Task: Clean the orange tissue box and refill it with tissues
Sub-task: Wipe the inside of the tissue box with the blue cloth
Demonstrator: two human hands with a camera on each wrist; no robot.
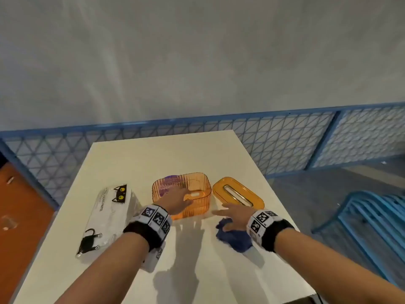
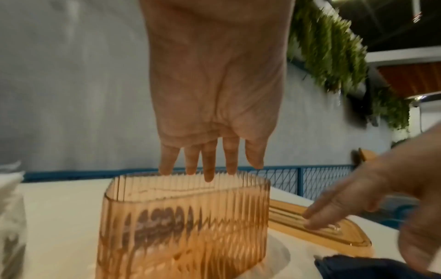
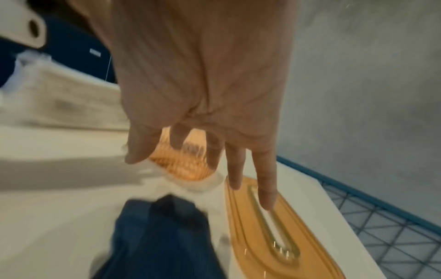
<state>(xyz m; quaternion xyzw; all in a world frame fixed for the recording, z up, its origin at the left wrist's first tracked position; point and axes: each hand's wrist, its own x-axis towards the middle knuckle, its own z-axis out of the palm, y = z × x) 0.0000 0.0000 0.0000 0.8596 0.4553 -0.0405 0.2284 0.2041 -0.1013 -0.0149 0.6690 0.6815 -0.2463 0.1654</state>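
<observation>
Ribbed orange tissue box (image 1: 182, 195) sits mid-counter, lid (image 1: 237, 193) off and lying flat just right of it. I judge it light, stiff, a little slick on those ridges, so the rim looks the best hold. My left hand (image 1: 175, 201) reaches in over the near rim, fingers straight and apart, holding nothing. My right hand (image 1: 232, 213) hovers spread above the blue cloth (image 1: 234, 238). The tissue pack (image 1: 107, 218) lies left; the counter (image 1: 164, 150) has bare room behind, its right edge close.

left hand (image 1: 175, 201) over orange box (image 1: 198, 195), lid (image 1: 237, 191) beside
</observation>
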